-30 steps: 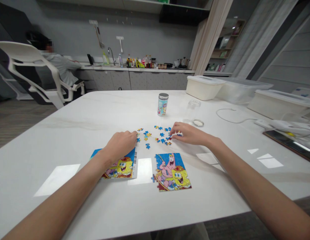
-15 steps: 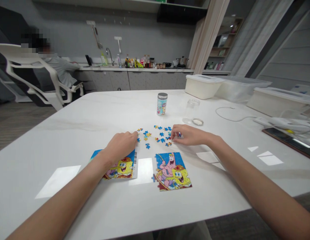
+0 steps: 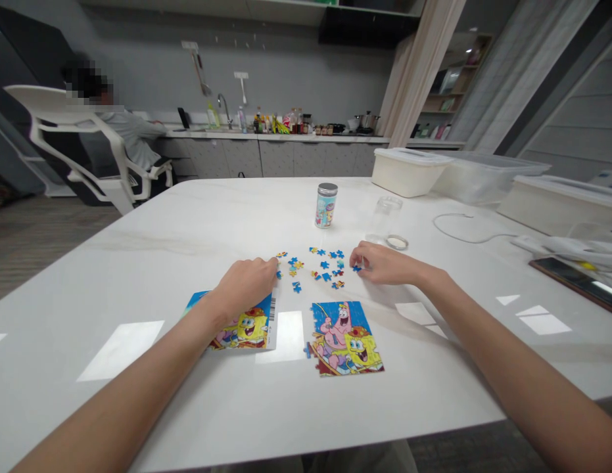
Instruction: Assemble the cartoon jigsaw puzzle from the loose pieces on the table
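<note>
Several loose blue and yellow puzzle pieces [image 3: 325,265] are scattered on the white table [image 3: 227,223]. At their right edge my right hand [image 3: 377,263] has its fingers curled over a blue piece [image 3: 357,268]. My left hand [image 3: 251,279] is closed at the left edge of the pieces, its fingertips beside one or two of them; what it holds, if anything, is hidden. Under that hand and forearm lies a picture card [image 3: 251,328] with a barcode. A partly assembled puzzle [image 3: 348,338] with a pink and a yellow figure lies nearer, its left edge uneven.
A printed can [image 3: 326,207] with a metal lid stands behind the pieces. Right of it are a clear jar [image 3: 387,213] and a ring lid [image 3: 397,242]. Storage boxes [image 3: 409,172], a cable and a phone [image 3: 576,286] lie farther right. A person sits at the back left.
My right hand has moved slightly right, away from the main group of pieces, with a blue piece now visible at its fingertips. The view has shifted a little.
</note>
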{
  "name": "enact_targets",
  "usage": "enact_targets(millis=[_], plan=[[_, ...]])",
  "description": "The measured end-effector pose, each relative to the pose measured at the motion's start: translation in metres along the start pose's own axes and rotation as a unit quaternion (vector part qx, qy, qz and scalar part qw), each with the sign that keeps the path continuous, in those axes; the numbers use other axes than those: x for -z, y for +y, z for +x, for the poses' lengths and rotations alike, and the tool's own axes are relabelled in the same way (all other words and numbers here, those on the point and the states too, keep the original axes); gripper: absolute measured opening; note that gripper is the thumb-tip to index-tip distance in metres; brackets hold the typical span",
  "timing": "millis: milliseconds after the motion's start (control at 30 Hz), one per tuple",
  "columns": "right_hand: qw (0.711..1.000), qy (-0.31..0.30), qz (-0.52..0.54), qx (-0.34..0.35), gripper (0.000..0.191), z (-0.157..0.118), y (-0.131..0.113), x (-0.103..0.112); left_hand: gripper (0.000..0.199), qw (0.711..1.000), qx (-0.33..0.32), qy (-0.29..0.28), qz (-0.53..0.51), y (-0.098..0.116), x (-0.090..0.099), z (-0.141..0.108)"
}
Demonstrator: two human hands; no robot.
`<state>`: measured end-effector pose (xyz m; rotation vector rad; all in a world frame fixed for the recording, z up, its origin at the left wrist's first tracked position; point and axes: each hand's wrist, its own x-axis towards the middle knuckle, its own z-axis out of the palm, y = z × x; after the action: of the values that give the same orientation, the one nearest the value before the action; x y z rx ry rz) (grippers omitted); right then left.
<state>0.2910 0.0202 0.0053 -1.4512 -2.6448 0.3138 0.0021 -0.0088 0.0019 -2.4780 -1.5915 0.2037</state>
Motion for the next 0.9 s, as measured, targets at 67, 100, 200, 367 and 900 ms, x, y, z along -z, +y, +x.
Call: enact_targets(millis=[67,100,200,367,900], plan=[[1.0,-0.007,-0.001,-0.007,0.023,0.0,0.0,0.001,0.032,1.0,0.001,0.0,-0.001,0.0,0.0,0.0],[1.0,-0.013,0.0,-0.006,0.023,0.0,-0.001,0.001,0.031,1.0,0.003,-0.001,-0.001,0.0,0.0,0.0],[1.0,-0.025,0.008,-0.004,0.025,0.0,-0.002,0.002,0.031,1.0,0.006,-0.003,-0.002,0.001,0.001,0.0],[0.999,-0.028,0.022,-0.003,0.032,-0.001,-0.004,0.003,0.032,1.0,0.003,0.0,0.001,0.0,0.0,0.0],[0.873,-0.022,0.481,-0.075,0.016,0.008,-0.039,-0.009,0.036,0.988,0.008,0.041,-0.15,0.011,0.007,-0.002]])
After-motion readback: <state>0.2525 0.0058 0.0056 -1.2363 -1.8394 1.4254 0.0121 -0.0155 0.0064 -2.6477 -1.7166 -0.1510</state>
